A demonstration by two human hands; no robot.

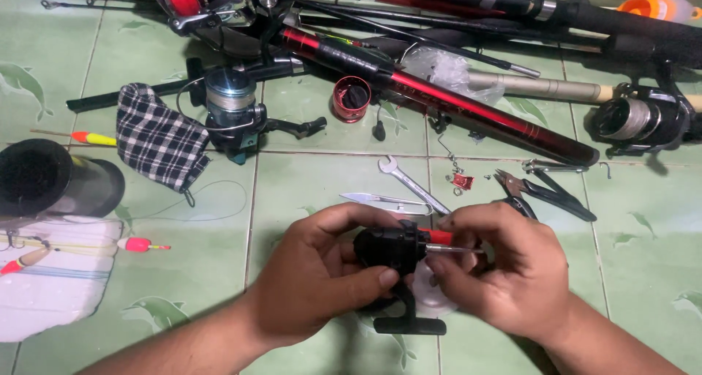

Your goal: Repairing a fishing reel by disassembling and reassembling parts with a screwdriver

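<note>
A: How are the hands set?

B: Both come in from the near edge, forearms angled toward each other, meeting low in the middle over the green tiled floor [307,177]. The left hand [318,272] is curled around a black fishing reel [387,249], thumb pressed along its near side, fingers wrapped over the far side.

A: And the right?

B: The right hand [504,269] pinches a red-handled screwdriver [447,242], its fingertips bunched on the shaft, the tool lying level and pointing left into the reel body. The reel's crank handle [409,324] hangs below, between the wrists.

A: What lies around them?

B: Just beyond the hands, a small wrench [409,181] and thread snips [380,201]; to the right, black pliers [545,190]. Farther off, a red and black rod [439,97] runs slantwise, with a red spool [352,98] beside it, another reel [232,111] and a checked cloth [157,137] to the left.
</note>
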